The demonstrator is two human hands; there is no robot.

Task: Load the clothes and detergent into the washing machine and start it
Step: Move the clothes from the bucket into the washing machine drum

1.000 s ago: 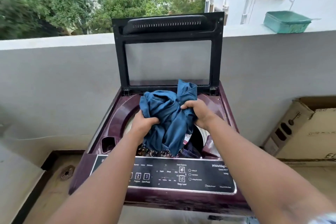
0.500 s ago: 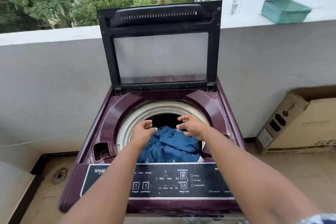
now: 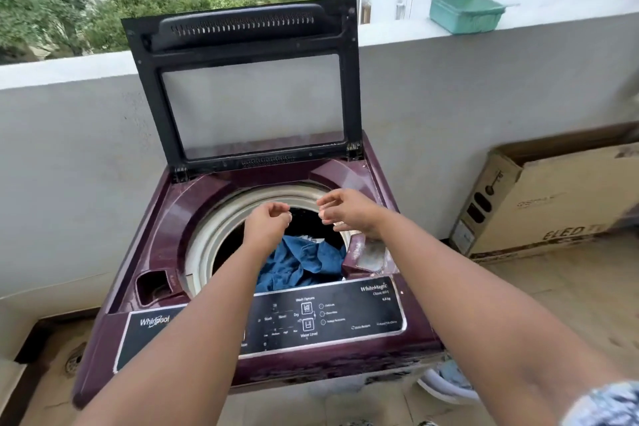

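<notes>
A maroon top-loading washing machine (image 3: pixel 162 218) stands against the balcony wall with its black glass lid (image 3: pixel 249 79) raised upright. Blue clothes (image 3: pixel 297 266) lie inside the round drum opening. My left hand (image 3: pixel 266 228) hovers over the drum with curled fingers and holds nothing. My right hand (image 3: pixel 349 211) is beside it, above the drum's right rim, fingers loosely apart and empty. The black control panel (image 3: pixel 328 318) runs along the machine's front edge. A detergent compartment (image 3: pixel 155 287) sits at the front left corner. No detergent container is visible.
A green plastic tub (image 3: pixel 465 12) rests on the parapet ledge at the upper right. A large cardboard box (image 3: pixel 560 197) leans against the wall on the right. A white basket (image 3: pixel 446 384) with cloth sits on the floor below the machine's right corner. A floor drain (image 3: pixel 74 360) lies left.
Both hands held the blue clothes above the drum, then dropped them in. The hands have since lifted slightly, empty, and the view has shifted a little.
</notes>
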